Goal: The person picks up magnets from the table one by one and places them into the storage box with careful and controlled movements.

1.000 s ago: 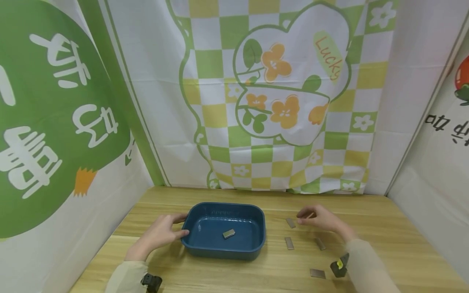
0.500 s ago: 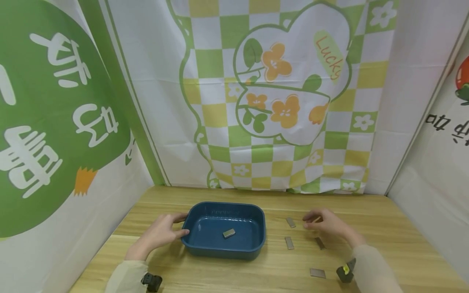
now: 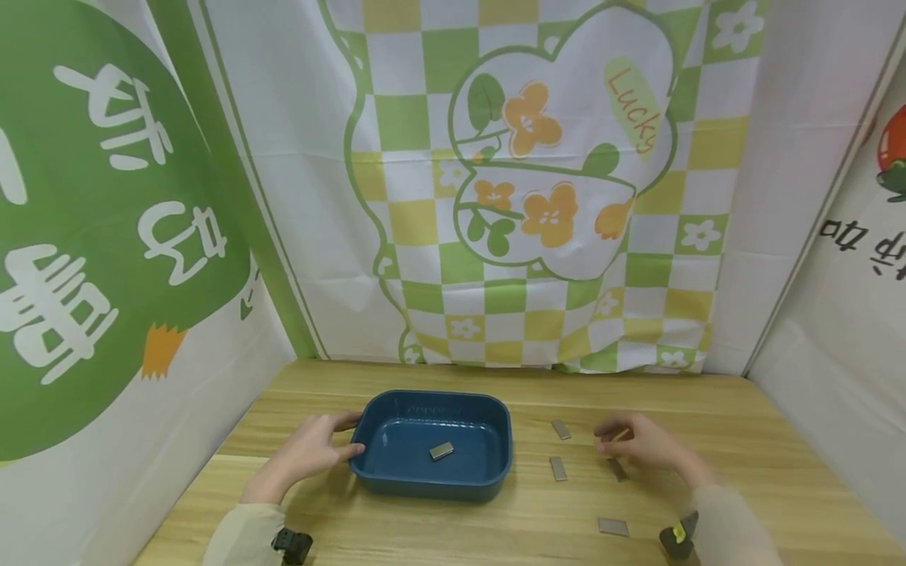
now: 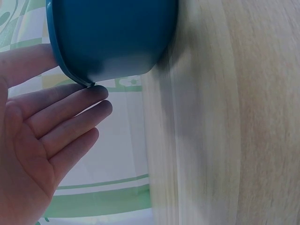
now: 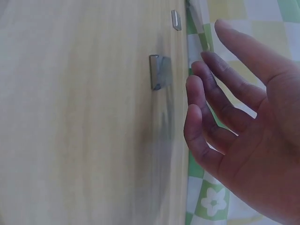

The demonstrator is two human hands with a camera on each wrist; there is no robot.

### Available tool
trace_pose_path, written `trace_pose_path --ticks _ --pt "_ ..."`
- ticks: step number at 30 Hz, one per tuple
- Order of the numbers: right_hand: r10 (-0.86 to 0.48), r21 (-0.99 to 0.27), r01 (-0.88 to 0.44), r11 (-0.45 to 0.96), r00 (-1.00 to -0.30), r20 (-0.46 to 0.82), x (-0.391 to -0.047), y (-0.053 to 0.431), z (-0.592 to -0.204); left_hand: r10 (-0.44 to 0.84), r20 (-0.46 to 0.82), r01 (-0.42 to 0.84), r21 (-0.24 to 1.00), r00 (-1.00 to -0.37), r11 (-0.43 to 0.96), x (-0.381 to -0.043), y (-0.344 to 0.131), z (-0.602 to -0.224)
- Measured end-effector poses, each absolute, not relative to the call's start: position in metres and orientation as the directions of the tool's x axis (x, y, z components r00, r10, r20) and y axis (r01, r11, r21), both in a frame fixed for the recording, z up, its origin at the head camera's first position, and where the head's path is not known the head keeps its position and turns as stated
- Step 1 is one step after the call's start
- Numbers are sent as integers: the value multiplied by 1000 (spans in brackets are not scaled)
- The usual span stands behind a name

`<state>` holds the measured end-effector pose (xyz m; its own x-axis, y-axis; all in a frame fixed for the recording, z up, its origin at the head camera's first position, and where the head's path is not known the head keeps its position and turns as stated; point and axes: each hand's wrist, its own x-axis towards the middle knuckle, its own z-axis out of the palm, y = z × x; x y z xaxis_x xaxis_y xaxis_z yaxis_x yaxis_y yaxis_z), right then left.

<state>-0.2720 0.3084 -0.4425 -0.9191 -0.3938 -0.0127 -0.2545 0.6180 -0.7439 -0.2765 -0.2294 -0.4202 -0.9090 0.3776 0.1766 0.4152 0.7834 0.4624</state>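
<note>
My left hand (image 3: 307,452) pinches the left rim of a dark blue rectangular tub (image 3: 432,490), thumb over the edge and fingers outside, as the left wrist view shows too. Inside the tub lies a small shiny metal block (image 3: 442,450). Above the table on the right, my right hand (image 3: 646,442) holds nothing, its fingers loosely bent and thumb apart. Just below it a flat grey metal piece (image 3: 618,470) is partly covered by the hand. Two similar pieces rest beside the tub, a back one (image 3: 561,428) and a front one (image 3: 558,469).
Another flat metal piece (image 3: 613,527) lies nearer me on the wooden table (image 3: 396,534). The right wrist view has a metal piece (image 5: 157,72) standing out from the wood beside the fingers. A patterned cloth (image 3: 545,330) hangs behind the table.
My right hand has drawn right and slightly toward me, from beside the back metal piece to over the one on the right. My left hand and the tub have stayed put.
</note>
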Motion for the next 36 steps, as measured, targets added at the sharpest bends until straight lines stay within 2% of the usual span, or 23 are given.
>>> trace_pose_path --ticks 7,21,36 --pt "-391 -769 -209 604 -919 -58 -269 314 -448 378 182 419 463 -908 781 -277 -230 -421" --pt "-358 -780 -186 597 -932 -52 -259 322 -456 378 191 422 461 -906 780 -277 -230 -421" --pt "-375 -776 -218 592 -927 -26 -256 328 -460 375 195 422 462 -907 780 -278 -230 -422"
